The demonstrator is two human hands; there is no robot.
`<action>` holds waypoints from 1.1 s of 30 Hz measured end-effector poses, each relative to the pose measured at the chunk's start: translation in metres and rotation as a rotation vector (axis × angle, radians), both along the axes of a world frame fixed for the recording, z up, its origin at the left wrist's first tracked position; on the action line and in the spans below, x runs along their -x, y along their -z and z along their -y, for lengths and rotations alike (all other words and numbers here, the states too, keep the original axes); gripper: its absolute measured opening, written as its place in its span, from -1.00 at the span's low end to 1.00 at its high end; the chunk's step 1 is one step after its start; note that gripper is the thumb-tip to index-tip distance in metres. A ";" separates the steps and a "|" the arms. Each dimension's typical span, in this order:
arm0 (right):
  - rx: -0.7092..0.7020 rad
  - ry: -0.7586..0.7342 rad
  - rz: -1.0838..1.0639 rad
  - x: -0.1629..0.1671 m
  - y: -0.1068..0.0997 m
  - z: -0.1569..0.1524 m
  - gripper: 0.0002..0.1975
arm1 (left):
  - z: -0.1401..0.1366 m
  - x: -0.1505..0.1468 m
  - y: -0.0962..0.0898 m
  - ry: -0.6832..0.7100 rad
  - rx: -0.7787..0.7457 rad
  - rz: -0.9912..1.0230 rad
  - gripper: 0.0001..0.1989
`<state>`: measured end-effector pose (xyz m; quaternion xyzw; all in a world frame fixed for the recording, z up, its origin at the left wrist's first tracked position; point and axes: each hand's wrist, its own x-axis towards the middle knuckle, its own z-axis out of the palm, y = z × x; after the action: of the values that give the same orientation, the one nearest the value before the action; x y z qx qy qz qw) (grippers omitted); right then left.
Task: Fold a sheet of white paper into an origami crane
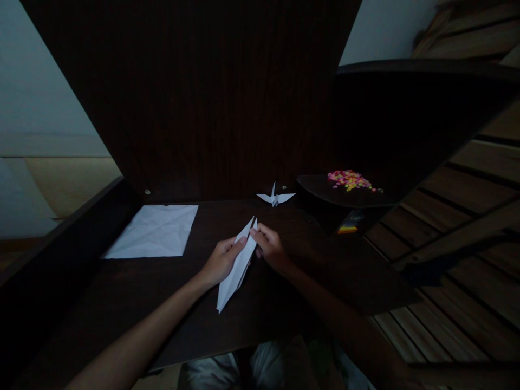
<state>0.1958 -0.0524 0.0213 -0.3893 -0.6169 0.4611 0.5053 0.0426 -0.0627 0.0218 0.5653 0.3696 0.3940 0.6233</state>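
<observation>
Over the desk, the folded paper stretches from seven o'clock to one — the left hand clasps its nine-o'clock side, while the right hand, nearer its split one-o'clock tip, pinches the three-o'clock edge.

I hold the left forearm at seven o'clock, the right forearm at five; left hand and right hand pinch, thumbs uppermost.
</observation>
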 end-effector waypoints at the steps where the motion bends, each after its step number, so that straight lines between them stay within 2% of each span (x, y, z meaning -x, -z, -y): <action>1: 0.012 -0.010 -0.006 0.000 -0.001 -0.001 -0.71 | 0.000 0.001 0.000 0.002 -0.013 -0.007 -0.55; 8: 0.118 -0.104 -0.082 -0.003 -0.001 -0.005 -0.78 | 0.002 0.001 -0.005 0.050 -0.132 -0.093 -0.56; 18: 0.073 -0.104 -0.012 -0.003 -0.005 -0.002 -0.71 | -0.003 0.004 0.004 0.018 -0.185 -0.159 -0.56; 22: 0.067 -0.076 0.007 -0.003 -0.006 -0.003 -0.74 | -0.002 0.004 0.001 -0.033 -0.222 -0.156 -0.60; 28: 0.044 -0.033 0.032 -0.004 -0.006 -0.001 -0.67 | 0.001 0.002 -0.007 0.047 -0.226 -0.187 -0.61; 33: -0.021 0.003 0.055 -0.006 -0.008 0.000 -0.60 | 0.001 0.002 -0.002 0.025 -0.230 -0.221 -0.60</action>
<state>0.2015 -0.0524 0.0293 -0.3974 -0.6348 0.4428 0.4930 0.0407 -0.0636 0.0237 0.6776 0.3814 0.3613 0.5146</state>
